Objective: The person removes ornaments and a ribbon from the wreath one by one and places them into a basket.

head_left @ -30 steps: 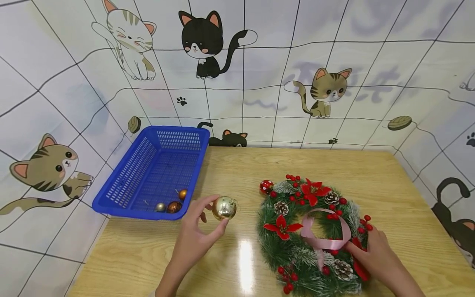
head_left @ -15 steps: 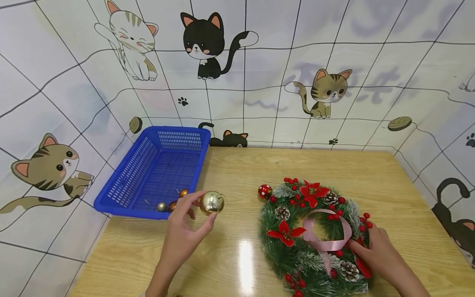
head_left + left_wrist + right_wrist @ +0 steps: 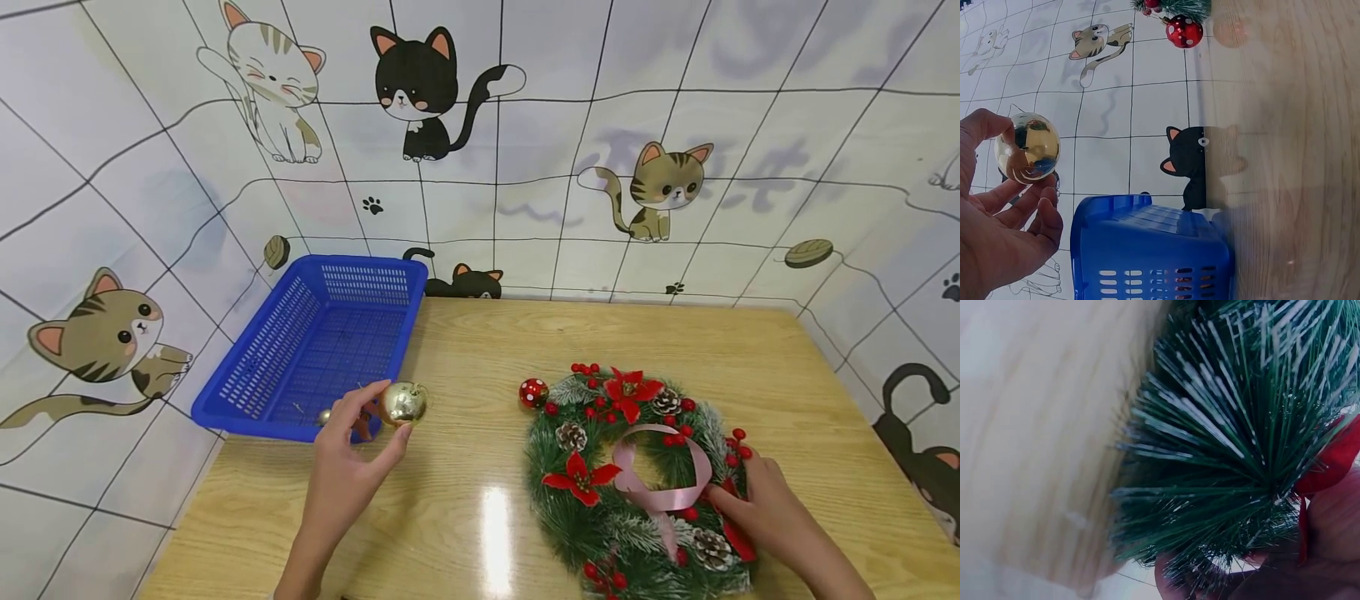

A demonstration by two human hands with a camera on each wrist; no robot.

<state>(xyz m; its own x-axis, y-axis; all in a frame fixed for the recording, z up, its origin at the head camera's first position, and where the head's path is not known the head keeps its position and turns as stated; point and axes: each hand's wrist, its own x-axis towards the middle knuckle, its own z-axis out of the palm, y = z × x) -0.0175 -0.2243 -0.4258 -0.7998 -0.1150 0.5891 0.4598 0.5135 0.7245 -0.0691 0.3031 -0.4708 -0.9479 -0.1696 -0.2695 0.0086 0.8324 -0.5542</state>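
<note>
Between thumb and fingertips my left hand (image 3: 341, 467) pinches a shiny gold Christmas ball (image 3: 403, 403), held up near the front right corner of the blue basket (image 3: 292, 432). The left wrist view shows the same gold ball (image 3: 1034, 149) from the side, above the basket's height. My right hand (image 3: 772, 508) grips the right side of a green Christmas wreath (image 3: 555, 500), which lies on the table. Pine cones, red berries, red flowers and a pink ribbon (image 3: 667, 498) decorate it. Frosted needles (image 3: 1222, 437) hide much of that hand in the right wrist view.
A red ball with white dots (image 3: 534, 393) sits at the wreath's upper left edge. Small baubles, including a pale gold one (image 3: 324, 417), lie in the basket's front, partly behind my left hand. A wall with cat drawings (image 3: 525, 200) borders the wooden table (image 3: 480, 333).
My left hand has carried the gold ball left and slightly up, closer to the basket. The wreath has shifted slightly right and down, with my right hand still gripping it.
</note>
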